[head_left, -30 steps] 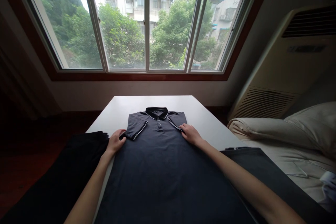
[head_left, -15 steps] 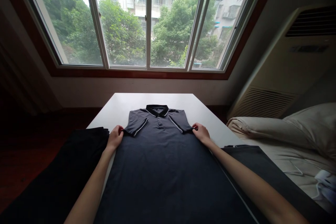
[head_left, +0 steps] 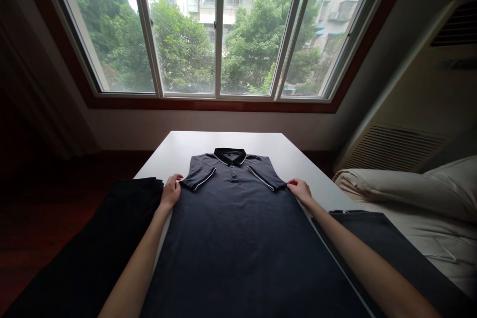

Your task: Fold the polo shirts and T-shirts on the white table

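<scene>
A dark grey polo shirt (head_left: pixel 234 228) with a black collar and white-edged sleeves lies spread on a white table (head_left: pixel 171 151), its collar toward the window. Both short sleeves are laid inward over the body. At the shirt's left edge, by the sleeve and armpit, my left hand (head_left: pixel 172 190) has its fingers closed on the fabric. My right hand (head_left: pixel 299 190) pinches the opposite edge beside the other sleeve. The shirt's lower part runs out of view at the bottom.
Black folded cloth (head_left: pixel 112 228) lies left of the shirt, dark grey cloth (head_left: pixel 376 238) to the right. A bed with beige bedding (head_left: pixel 402 191) stands at the right, near a floor-standing air conditioner (head_left: pixel 406 109). A window (head_left: pixel 216 35) is beyond the table.
The whole view has shifted, so the scene sits a little further right. Both hands remain at the shirt's edges, and the sleeve ends look slightly straighter.
</scene>
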The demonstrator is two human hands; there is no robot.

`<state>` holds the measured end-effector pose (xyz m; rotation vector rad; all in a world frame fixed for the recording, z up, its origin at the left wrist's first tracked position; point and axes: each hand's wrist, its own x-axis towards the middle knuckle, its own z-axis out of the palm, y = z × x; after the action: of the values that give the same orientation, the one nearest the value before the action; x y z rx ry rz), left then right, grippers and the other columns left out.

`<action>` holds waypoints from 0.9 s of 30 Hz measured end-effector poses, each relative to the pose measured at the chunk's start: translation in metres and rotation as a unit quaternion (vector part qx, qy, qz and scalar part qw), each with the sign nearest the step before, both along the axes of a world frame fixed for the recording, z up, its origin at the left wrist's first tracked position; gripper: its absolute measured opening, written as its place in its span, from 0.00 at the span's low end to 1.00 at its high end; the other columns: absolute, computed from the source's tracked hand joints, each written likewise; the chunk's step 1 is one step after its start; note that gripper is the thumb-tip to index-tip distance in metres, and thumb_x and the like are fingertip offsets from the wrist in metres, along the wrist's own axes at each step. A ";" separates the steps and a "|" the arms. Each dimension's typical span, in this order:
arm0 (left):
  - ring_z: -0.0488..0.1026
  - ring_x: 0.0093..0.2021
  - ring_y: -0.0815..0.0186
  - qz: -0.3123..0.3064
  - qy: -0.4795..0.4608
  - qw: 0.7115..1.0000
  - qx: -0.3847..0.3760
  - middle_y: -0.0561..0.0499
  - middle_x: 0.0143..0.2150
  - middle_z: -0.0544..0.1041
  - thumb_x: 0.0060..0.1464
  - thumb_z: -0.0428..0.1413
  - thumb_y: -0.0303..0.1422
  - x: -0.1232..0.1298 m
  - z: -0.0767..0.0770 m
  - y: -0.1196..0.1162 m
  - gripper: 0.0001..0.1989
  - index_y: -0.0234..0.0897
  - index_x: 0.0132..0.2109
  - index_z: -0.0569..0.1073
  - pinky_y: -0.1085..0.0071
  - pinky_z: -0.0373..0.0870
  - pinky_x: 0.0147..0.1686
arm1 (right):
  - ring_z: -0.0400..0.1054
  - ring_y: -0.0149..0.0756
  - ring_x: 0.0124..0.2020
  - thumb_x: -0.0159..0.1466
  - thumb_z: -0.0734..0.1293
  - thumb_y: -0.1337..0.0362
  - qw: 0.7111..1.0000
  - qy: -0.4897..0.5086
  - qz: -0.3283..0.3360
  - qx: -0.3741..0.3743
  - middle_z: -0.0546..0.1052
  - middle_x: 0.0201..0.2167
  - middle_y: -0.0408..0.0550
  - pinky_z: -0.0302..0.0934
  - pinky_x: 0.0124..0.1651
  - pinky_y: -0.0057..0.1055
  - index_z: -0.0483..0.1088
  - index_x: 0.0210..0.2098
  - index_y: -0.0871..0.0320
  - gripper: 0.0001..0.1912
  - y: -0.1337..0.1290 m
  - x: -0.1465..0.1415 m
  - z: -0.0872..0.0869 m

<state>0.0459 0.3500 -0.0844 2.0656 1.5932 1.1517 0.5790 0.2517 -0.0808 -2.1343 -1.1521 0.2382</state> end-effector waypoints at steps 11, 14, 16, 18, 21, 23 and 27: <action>0.69 0.49 0.57 -0.031 0.062 0.998 0.004 0.46 0.44 0.74 0.55 0.51 0.32 0.002 0.003 -0.002 0.10 0.39 0.40 0.76 0.60 0.66 0.53 | 0.72 0.39 0.34 0.54 0.61 0.60 0.999 0.021 0.003 0.044 0.80 0.32 0.49 0.62 0.37 0.30 0.75 0.32 0.56 0.13 -0.005 0.001 -0.008; 0.69 0.50 0.57 -0.022 0.091 0.996 -0.003 0.47 0.45 0.74 0.52 0.52 0.29 0.003 0.003 -0.004 0.08 0.39 0.36 0.76 0.60 0.64 0.54 | 0.72 0.40 0.34 0.55 0.60 0.58 0.998 0.017 -0.001 0.054 0.80 0.33 0.50 0.62 0.38 0.31 0.75 0.32 0.56 0.13 -0.006 -0.001 -0.010; 0.68 0.50 0.57 -0.018 0.094 0.995 0.000 0.47 0.45 0.73 0.51 0.52 0.27 0.003 0.002 -0.004 0.08 0.39 0.36 0.75 0.60 0.64 0.55 | 0.72 0.40 0.34 0.55 0.61 0.58 0.998 0.012 -0.006 0.057 0.80 0.33 0.50 0.62 0.39 0.31 0.74 0.31 0.55 0.13 -0.006 -0.004 -0.011; 0.69 0.50 0.56 -0.016 0.097 0.995 0.010 0.45 0.44 0.73 0.50 0.51 0.26 0.003 0.002 -0.003 0.07 0.38 0.35 0.74 0.60 0.64 0.55 | 0.72 0.41 0.34 0.54 0.61 0.58 0.998 0.006 -0.010 0.058 0.80 0.33 0.50 0.62 0.38 0.32 0.74 0.30 0.55 0.11 -0.006 -0.005 -0.013; 0.70 0.47 0.56 0.005 0.103 0.994 0.022 0.44 0.41 0.72 0.50 0.50 0.23 0.004 0.002 -0.006 0.07 0.37 0.34 0.71 0.59 0.65 0.54 | 0.71 0.41 0.34 0.54 0.62 0.58 0.998 -0.001 -0.018 0.058 0.79 0.32 0.50 0.61 0.38 0.32 0.74 0.29 0.55 0.11 -0.005 -0.007 -0.014; 0.70 0.46 0.55 0.027 0.102 0.994 0.027 0.43 0.41 0.72 0.51 0.49 0.23 0.005 0.003 -0.012 0.07 0.37 0.36 0.69 0.58 0.66 0.53 | 0.71 0.41 0.34 0.54 0.62 0.58 0.998 -0.004 -0.024 0.060 0.79 0.32 0.50 0.61 0.38 0.32 0.74 0.29 0.55 0.11 -0.005 -0.007 -0.014; 0.70 0.49 0.54 0.051 0.092 0.994 0.028 0.41 0.45 0.71 0.54 0.49 0.25 0.005 0.001 -0.039 0.10 0.35 0.43 0.67 0.57 0.66 0.55 | 0.70 0.41 0.33 0.55 0.60 0.58 0.997 -0.007 -0.039 0.072 0.79 0.31 0.51 0.60 0.38 0.32 0.73 0.29 0.55 0.12 -0.007 -0.007 -0.011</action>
<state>0.0507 0.3107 -0.0836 2.2039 1.7890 1.0768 0.5722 0.2448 -0.0921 -2.0520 -1.0590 0.1017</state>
